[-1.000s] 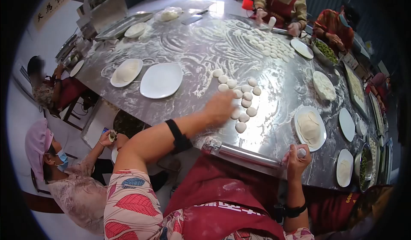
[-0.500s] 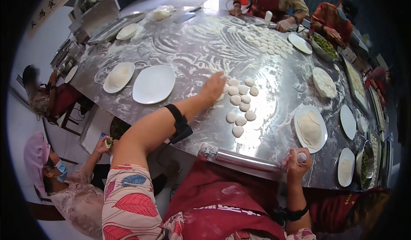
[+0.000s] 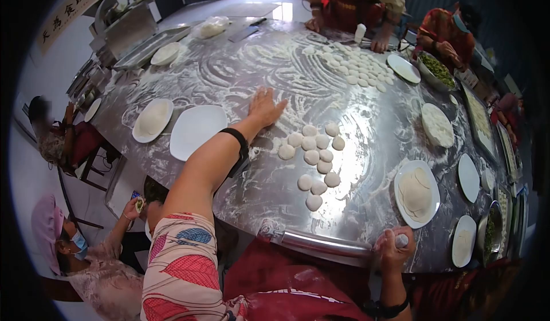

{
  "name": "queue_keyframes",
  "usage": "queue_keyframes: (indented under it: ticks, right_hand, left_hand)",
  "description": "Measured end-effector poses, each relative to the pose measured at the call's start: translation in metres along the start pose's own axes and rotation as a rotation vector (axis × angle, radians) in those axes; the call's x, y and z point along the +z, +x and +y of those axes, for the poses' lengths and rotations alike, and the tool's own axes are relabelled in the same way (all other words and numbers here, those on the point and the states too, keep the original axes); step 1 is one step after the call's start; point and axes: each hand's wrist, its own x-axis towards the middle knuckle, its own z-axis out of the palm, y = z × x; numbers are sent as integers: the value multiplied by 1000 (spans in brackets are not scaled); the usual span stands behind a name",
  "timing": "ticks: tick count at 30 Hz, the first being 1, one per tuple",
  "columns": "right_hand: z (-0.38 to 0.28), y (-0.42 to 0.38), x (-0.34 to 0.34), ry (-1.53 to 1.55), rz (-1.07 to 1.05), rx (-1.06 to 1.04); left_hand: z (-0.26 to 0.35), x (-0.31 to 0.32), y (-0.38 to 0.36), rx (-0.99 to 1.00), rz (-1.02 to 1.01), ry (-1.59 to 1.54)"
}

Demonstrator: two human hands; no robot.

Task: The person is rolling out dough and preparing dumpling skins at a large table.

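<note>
My left hand (image 3: 265, 109) is stretched out over the floury steel table, fingers spread and nothing in them. Just to its right lie several small, flattened dough pieces (image 3: 311, 157) in a loose cluster. At the near table edge, my right hand (image 3: 395, 247) is wrapped round one handle of a metal rolling pin (image 3: 326, 244). The pin's roller lies along that edge, in front of my red apron. A white plate with a stack of dough wrappers (image 3: 416, 194) stands beyond my right hand. Left of my left forearm is a white square plate (image 3: 197, 127).
Another plate holds pale wrappers (image 3: 153, 120) at the left. Many dough discs (image 3: 358, 66) lie near a co-worker (image 3: 355, 6) across the steel table (image 3: 252, 177). Bowls of green filling (image 3: 436, 70) stand at the right. A seated person in a pink cap (image 3: 74, 252) is at lower left.
My left hand has moved left and away from the dough cluster, its fingers now spread; dough pieces it covered now show. My right hand keeps its hold on the rolling pin. The view has shifted slightly.
</note>
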Motion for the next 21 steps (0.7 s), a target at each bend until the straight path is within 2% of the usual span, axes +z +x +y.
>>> queue_keyframes:
  ticks: [7,11,17,21]
  right_hand:
    - [1,8,0,-78,-49,-54]
    - [0,10,1,-33,-24,-29]
    - [-2,10,0,-16,-47,17]
    - [-6,10,0,-31,-41,31]
  left_hand:
    - [35,29,49,450,-52,-130]
    - [63,39,65,601,-182,-250]
    - [90,59,72,976,-254,-71]
    - [73,55,61,932,-244,-111]
